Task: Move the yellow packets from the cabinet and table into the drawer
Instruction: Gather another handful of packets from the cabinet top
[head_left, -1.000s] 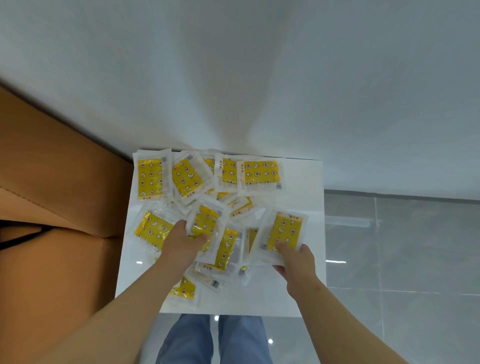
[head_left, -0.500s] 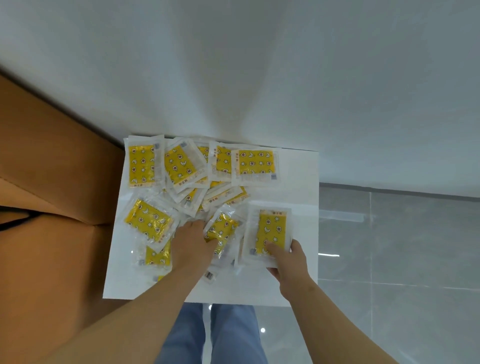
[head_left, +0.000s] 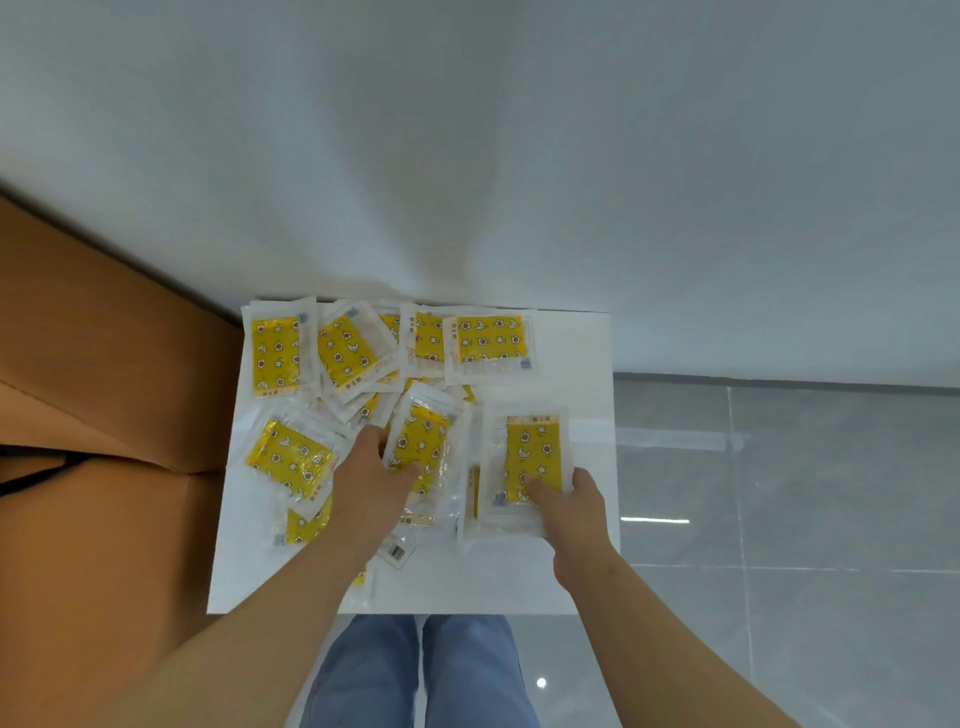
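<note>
Several yellow packets in clear wrappers lie scattered over a small white table (head_left: 576, 582). My left hand (head_left: 371, 483) grips one yellow packet (head_left: 421, 447) near the middle of the pile, thumb on its face. At the right side, my right hand (head_left: 569, 512) holds another yellow packet (head_left: 532, 457) by its near edge, thumb on top. More packets lie at the back, such as one at the back left (head_left: 278, 353) and one at the back right (head_left: 491, 343). No drawer is in view.
A brown cardboard box (head_left: 104, 415) stands against the table's left side. A white wall (head_left: 519, 156) rises right behind the table. Grey tiled floor (head_left: 779, 519) lies to the right. My legs in blue jeans (head_left: 415, 675) are at the table's near edge.
Both hands kept hold of their packets. The left hand's packet has shifted a little to the right within the pile; the right hand's packet stays at the right side.
</note>
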